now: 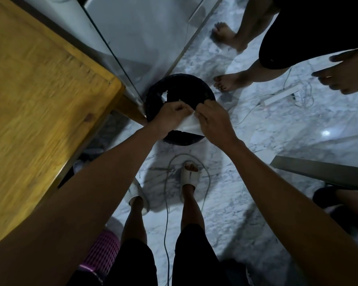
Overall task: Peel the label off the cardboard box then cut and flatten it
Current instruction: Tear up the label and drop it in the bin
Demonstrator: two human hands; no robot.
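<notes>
A white peeled label [189,125] is held between both hands over a round black waste bin [180,89] on the marble floor. My left hand [171,115] grips the label's left side with curled fingers. My right hand [213,118] pinches its right edge, and the two hands almost touch. A white scrap [164,98] lies inside the bin. No cardboard box is in view.
A yellow wooden table [39,96] fills the left side. Another person's bare feet [225,81] and hand [343,73] are at the upper right. A power strip [281,96] with cables lies on the floor, and one cable [166,203] loops by my feet. A pink basket [101,250] is at the lower left.
</notes>
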